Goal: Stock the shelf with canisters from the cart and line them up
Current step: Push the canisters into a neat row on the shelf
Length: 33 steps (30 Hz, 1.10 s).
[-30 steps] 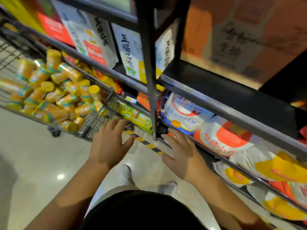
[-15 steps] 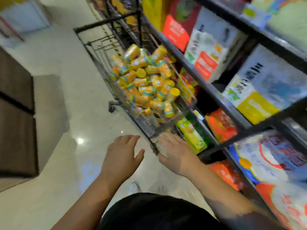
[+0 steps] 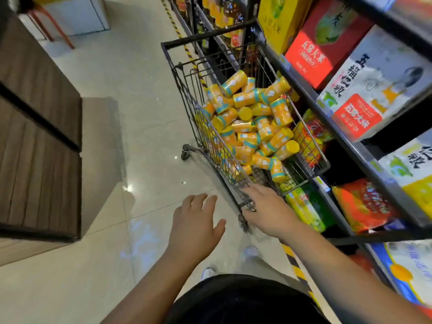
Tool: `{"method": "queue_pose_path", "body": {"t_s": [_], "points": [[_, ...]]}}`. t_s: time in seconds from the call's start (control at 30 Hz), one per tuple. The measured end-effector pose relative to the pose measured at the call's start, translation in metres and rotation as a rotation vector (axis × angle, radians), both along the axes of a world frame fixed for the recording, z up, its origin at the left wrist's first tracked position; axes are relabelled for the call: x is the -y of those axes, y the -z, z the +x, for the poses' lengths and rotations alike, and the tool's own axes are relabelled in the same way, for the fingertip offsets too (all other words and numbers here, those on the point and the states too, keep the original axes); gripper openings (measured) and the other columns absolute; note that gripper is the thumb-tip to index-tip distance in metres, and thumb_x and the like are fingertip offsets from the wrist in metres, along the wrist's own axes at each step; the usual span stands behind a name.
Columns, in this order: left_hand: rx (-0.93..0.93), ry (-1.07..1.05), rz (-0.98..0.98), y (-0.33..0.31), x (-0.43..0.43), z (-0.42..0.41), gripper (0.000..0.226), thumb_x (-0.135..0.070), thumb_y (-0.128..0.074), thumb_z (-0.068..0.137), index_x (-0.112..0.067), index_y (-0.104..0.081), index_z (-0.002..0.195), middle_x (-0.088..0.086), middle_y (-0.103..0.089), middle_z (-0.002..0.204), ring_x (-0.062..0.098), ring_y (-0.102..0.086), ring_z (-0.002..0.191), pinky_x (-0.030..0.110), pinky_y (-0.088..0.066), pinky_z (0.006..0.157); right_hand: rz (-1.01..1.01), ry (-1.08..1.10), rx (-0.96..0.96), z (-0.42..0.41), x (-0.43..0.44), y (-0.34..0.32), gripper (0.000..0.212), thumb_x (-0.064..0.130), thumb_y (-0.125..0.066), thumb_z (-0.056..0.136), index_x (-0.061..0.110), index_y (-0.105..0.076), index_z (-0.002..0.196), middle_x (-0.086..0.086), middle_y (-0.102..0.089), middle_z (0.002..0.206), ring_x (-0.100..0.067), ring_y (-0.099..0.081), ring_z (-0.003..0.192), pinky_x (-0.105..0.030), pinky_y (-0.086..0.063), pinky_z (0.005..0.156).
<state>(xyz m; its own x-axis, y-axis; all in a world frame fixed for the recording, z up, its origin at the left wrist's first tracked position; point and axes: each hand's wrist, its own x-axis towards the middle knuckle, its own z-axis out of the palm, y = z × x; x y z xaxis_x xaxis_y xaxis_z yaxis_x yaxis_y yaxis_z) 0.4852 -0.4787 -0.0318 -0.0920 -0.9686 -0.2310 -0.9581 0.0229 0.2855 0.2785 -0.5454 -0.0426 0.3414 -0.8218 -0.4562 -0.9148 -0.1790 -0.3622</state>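
Canisters (image 3: pixel 252 127) fill the cart (image 3: pixel 187 90), nearer now; right hand (image 3: pixel 268 206) touches its corner, left hand (image 3: pixel 194 228) hovers, both spread.

Right hand (image 3: pixel 266 206) touching cart (image 3: pixel 210 33), canisters (image 3: pixel 252 127) inside
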Motion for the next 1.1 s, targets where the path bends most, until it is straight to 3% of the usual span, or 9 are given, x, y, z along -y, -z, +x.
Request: {"method": "queue_pose_path", "body": {"t_s": [0.1,0.37,0.43,0.57,0.7,0.87,0.93,1.03,1.1], "points": [[0.023,0.087,-0.019,0.011,0.046,-0.02,0.061,-0.055,-0.043,0.098,-0.028,-0.033,0.151,-0.002,-0.035,0.156,0.024,-0.028,0.144,0.04,-0.035,0.11,0.003,0.003,0.019,-0.022,0.007,-0.013,0.067,0.047,-0.056,0.099,0.031,-0.028,0.158,0.006,-0.016,0.167,-0.019,-0.016,0.152,-0.037,-0.022,0.121],[0.08,0.222,0.011,0.048,0.193,-0.053,0.059,-0.048,-0.043,0.09,-0.022,-0.051,0.143,0.005,-0.054,0.141,0.029,-0.048,0.13,0.042,-0.047,0.098,0.006,0.109,0.047,-0.083,0.041,-0.035,0.065,0.053,-0.053,0.099,0.04,-0.025,0.156,0.017,-0.013,0.165,-0.008,-0.011,0.151,-0.025,-0.015,0.119],[0.104,0.219,0.02,0.059,0.212,-0.047,0.061,-0.049,-0.042,0.087,-0.02,-0.055,0.139,0.006,-0.057,0.139,0.03,-0.051,0.127,0.043,-0.049,0.095,0.023,0.123,0.053,-0.092,0.061,-0.032,0.066,0.051,-0.052,0.1,0.037,-0.024,0.157,0.014,-0.013,0.166,-0.009,-0.011,0.151,-0.027,-0.016,0.12],[0.132,0.187,0.031,0.071,0.232,-0.041,0.058,-0.048,-0.055,0.094,-0.022,-0.048,0.146,0.003,-0.053,0.145,0.027,-0.049,0.131,0.042,-0.047,0.101,0.03,0.14,0.059,-0.096,0.106,-0.015,0.065,0.05,-0.05,0.101,0.031,-0.026,0.158,0.008,-0.017,0.165,-0.017,-0.016,0.151,-0.035,-0.022,0.121],[0.123,0.227,0.04,0.062,0.24,-0.043,0.062,-0.053,-0.051,0.093,-0.021,-0.049,0.146,0.004,-0.054,0.143,0.028,-0.05,0.13,0.044,-0.048,0.1,0.07,0.134,0.039,-0.085,0.155,0.015,0.063,0.046,-0.052,0.1,0.024,-0.033,0.155,0.0,-0.027,0.161,-0.025,-0.027,0.147,-0.04,-0.029,0.119],[0.053,0.358,-0.148,0.053,0.274,-0.041,0.06,-0.055,-0.045,0.086,-0.016,-0.063,0.129,0.006,-0.067,0.121,0.029,-0.063,0.108,0.043,-0.057,0.082,0.179,0.187,0.021,-0.069,0.207,0.079,0.066,0.046,-0.054,0.097,0.021,-0.031,0.154,-0.006,-0.033,0.156,-0.033,-0.029,0.144,-0.049,-0.036,0.112],[-0.004,0.396,-0.181,0.061,0.295,-0.038,0.057,-0.053,-0.048,0.087,-0.016,-0.063,0.126,0.005,-0.067,0.118,0.029,-0.062,0.104,0.042,-0.056,0.08,0.177,0.216,-0.025,-0.061,0.224,0.099,0.065,0.045,-0.051,0.098,0.02,-0.03,0.154,-0.009,-0.03,0.157,-0.037,-0.028,0.144,-0.053,-0.036,0.111],[-0.004,0.481,-0.085,0.079,0.328,-0.036,0.057,-0.054,-0.045,0.087,-0.015,-0.063,0.125,0.006,-0.066,0.115,0.03,-0.062,0.102,0.042,-0.056,0.078,0.222,0.302,-0.016,-0.047,0.24,0.107,0.065,0.049,-0.046,0.101,0.023,-0.026,0.157,-0.008,-0.023,0.164,-0.036,-0.023,0.148,-0.056,-0.028,0.116],[0.054,0.561,0.035,0.098,0.354,-0.034,0.066,-0.058,-0.037,0.086,-0.014,-0.06,0.129,0.007,-0.064,0.121,0.032,-0.06,0.108,0.043,-0.055,0.083,0.233,0.386,0.018,-0.043,0.243,0.109,0.066,0.049,-0.05,0.1,0.025,-0.027,0.157,-0.007,-0.023,0.165,-0.033,-0.023,0.149,-0.05,-0.029,0.118]]}}
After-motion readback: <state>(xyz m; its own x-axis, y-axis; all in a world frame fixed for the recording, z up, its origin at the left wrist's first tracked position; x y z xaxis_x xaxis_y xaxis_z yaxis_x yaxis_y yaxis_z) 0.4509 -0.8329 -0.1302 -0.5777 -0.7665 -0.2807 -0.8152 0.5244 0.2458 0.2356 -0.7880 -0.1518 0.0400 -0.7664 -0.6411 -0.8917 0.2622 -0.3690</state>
